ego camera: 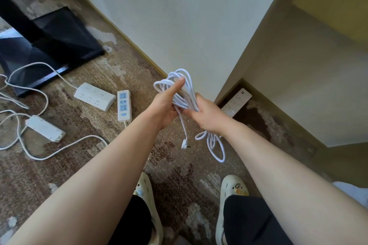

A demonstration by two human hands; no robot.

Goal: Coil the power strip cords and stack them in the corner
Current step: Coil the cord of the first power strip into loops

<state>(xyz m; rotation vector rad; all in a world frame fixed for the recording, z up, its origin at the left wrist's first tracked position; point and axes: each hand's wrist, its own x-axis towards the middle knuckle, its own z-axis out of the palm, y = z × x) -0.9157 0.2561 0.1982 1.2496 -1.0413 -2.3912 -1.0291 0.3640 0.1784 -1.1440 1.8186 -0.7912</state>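
Both hands, left hand (166, 108) and right hand (207, 116), grip the coil (180, 89) above the carpet (99, 125) near the corner, thumb pressing the loops together so they cannot spring apart, plug (184, 143) hanging below.

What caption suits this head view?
Both hands, left and right, hold a coiled white cord above the carpet.

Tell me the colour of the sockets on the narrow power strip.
Blue sockets on a white power strip, head view.
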